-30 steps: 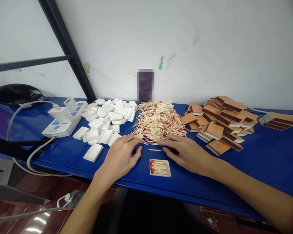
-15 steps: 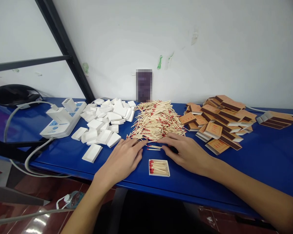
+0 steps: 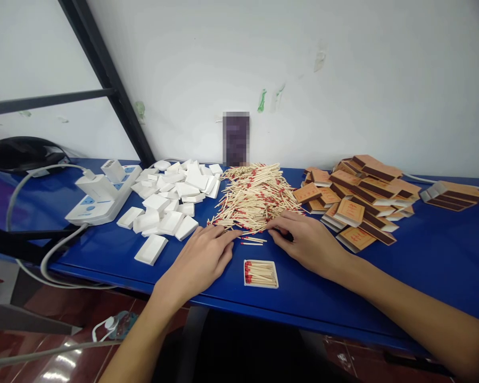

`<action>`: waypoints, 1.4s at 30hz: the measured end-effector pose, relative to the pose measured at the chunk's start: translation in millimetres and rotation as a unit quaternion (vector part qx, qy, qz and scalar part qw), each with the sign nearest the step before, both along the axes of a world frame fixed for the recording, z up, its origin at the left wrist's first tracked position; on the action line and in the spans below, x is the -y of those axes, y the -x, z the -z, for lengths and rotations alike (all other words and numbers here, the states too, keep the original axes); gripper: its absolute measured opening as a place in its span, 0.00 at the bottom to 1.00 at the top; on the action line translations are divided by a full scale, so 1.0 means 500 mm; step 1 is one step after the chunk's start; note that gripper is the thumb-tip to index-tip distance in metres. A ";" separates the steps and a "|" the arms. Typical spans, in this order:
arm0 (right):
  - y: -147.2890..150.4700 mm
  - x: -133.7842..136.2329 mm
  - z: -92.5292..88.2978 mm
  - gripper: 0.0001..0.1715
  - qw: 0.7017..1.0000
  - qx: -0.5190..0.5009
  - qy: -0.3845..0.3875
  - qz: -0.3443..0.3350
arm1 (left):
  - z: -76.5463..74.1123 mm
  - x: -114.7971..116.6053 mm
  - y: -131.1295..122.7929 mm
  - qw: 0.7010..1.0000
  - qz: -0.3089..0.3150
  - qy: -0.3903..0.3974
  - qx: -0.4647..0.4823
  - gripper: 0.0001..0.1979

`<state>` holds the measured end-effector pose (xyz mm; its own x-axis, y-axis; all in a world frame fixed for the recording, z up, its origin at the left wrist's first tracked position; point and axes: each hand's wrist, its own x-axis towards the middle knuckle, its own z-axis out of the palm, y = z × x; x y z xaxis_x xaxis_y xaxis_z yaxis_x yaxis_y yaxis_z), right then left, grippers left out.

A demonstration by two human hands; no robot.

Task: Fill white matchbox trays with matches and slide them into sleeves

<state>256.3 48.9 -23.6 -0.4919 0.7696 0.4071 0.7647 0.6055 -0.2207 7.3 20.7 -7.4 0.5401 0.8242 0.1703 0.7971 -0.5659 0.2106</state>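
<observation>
While match pile [image 3: 259,197] lies before you, yr L hand [image 3: 203,252] & R hand [image 3: 303,239] are half-curled at its near edge; if they grip sth., I cannot tell. Nearer you than pile, white tray [image 3: 259,286] contains matches [image 3: 260,272]; other trays [image 3: 171,222] are L of pile, sleeves [image 3: 350,213] R.

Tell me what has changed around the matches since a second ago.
At least one more match now lies beside the single loose one, just off the pile. The left hand has reached slightly inward; the right hand has shifted rightward. The filled tray, white trays and orange boxes stayed put.
</observation>
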 end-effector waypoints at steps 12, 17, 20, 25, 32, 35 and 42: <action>-0.001 -0.002 -0.006 0.07 0.999 0.052 -0.015 0.009 | 0.002 -0.001 -0.001 1.000 -0.002 -0.002 0.013 0.17; 0.008 0.009 -0.019 0.08 0.996 0.012 -0.033 -0.077 | 0.001 0.000 0.000 1.000 -0.001 -0.002 0.016 0.16; 0.013 0.017 -0.023 0.08 0.993 -0.009 -0.013 -0.119 | 0.000 0.000 -0.001 1.000 -0.003 0.001 0.016 0.17; 0.011 0.019 -0.017 0.08 0.994 -0.009 -0.005 -0.108 | -0.002 0.000 -0.001 1.000 0.000 -0.002 -0.007 0.18; 0.012 0.021 -0.011 0.11 0.991 0.039 -0.102 -0.080 | -0.003 0.000 -0.003 1.000 0.001 0.006 -0.006 0.19; 0.010 0.021 -0.012 0.12 0.988 0.059 -0.130 -0.062 | -0.003 0.001 -0.003 1.000 -0.001 0.004 -0.002 0.19; 0.003 0.018 -0.018 0.14 0.991 0.080 -0.103 -0.033 | -0.002 0.001 -0.003 1.000 0.002 -0.005 -0.002 0.19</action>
